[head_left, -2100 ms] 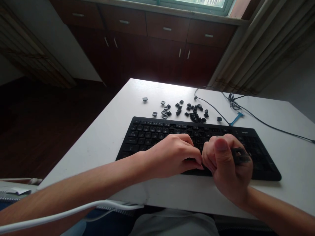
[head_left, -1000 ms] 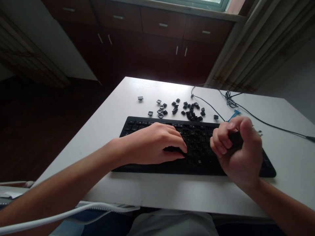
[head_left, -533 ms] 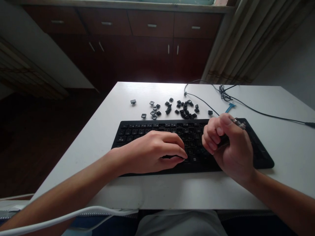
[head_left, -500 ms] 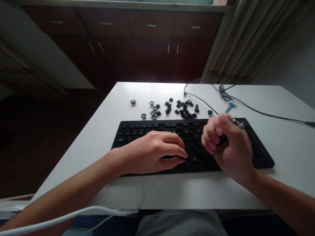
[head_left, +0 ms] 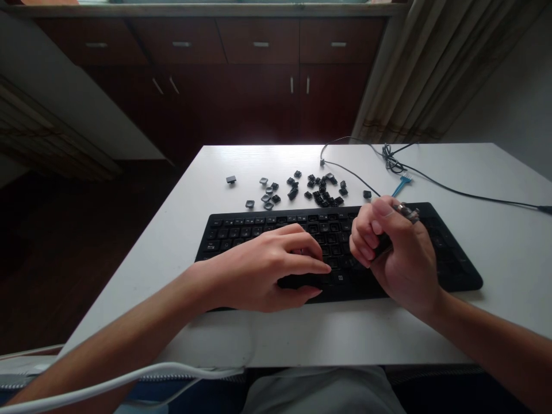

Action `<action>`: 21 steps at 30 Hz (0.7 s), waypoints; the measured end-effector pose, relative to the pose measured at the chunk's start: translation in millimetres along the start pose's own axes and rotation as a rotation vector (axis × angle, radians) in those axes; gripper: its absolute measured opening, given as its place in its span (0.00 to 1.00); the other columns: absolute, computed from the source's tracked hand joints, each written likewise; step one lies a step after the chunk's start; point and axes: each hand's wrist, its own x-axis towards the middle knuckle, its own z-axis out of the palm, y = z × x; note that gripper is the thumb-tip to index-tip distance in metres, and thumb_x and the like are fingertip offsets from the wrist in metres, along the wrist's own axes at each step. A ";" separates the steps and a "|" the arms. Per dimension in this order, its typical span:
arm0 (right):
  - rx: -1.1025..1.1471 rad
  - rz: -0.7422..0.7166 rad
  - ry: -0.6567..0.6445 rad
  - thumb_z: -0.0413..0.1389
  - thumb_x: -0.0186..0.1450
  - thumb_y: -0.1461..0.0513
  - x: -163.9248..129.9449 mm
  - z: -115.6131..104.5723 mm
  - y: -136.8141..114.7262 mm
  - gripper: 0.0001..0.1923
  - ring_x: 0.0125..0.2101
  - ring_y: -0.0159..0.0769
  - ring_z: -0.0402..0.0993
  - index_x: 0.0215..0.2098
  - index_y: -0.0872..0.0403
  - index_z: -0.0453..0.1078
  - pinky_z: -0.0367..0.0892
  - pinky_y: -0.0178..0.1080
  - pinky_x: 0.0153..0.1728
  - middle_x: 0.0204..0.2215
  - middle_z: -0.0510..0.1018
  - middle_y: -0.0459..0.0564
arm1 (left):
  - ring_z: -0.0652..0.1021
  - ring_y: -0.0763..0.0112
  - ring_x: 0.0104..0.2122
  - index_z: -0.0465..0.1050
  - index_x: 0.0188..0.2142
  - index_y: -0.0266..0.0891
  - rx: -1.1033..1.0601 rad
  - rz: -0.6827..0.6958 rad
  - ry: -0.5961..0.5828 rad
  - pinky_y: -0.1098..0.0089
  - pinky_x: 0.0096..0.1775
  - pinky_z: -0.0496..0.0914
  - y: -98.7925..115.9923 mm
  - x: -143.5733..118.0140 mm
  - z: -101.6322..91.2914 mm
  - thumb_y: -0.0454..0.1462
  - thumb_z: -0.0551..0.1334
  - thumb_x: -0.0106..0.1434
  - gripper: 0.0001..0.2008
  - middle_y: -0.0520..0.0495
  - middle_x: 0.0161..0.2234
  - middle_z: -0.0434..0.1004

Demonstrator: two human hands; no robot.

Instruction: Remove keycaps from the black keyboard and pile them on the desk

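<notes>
A: Status?
B: Left hand [head_left: 263,267] flat on the keyboard [head_left: 336,253], near the desk's [head_left: 215,172] front edge, fingers slightly curled, gripping nothing. Right hand [head_left: 399,253] fisted around a small keycap puller [head_left: 405,211].
A: Tip?
B: Brace the board, pull caps straight up. Loose keycaps [head_left: 319,190] lie behind it.

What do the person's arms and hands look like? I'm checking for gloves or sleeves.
Both arms are bare to the frame's edge: no sleeves, no gloves, no watch or rings visible. The left hand and right hand show short, unpainted nails. A white cable crosses under the left forearm.
</notes>
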 end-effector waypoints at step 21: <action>-0.083 -0.124 0.119 0.57 0.70 0.58 10.7 -8.2 6.4 0.12 0.34 0.35 0.69 0.28 0.50 0.69 0.69 0.38 0.38 0.32 0.72 0.47 | 0.77 0.70 0.39 0.80 0.44 0.41 0.063 -0.027 0.199 0.68 0.43 0.73 -5.8 1.4 -8.3 0.33 0.66 0.66 0.07 0.46 0.40 0.80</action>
